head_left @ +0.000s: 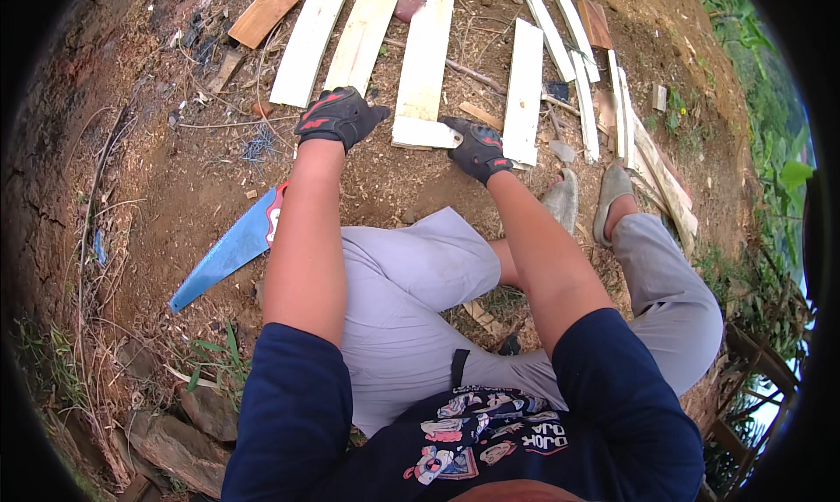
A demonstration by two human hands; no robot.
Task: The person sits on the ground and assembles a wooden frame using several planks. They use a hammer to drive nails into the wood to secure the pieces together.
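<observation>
Pale planks laid in a row on bare dirt — right hand gripping a short cut board, left hand loosely curled, empty; blue saw set aside, further offcuts unsorted.

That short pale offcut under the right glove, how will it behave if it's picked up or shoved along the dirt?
The short pale offcut looks thin and flat, so probably stiff and light, easy for the right hand to lift. Flat faces mean it should slide, not roll. The dirt ground is rough with chips and twigs, so a push would likely snag or pivot it against the plank beside it.
</observation>
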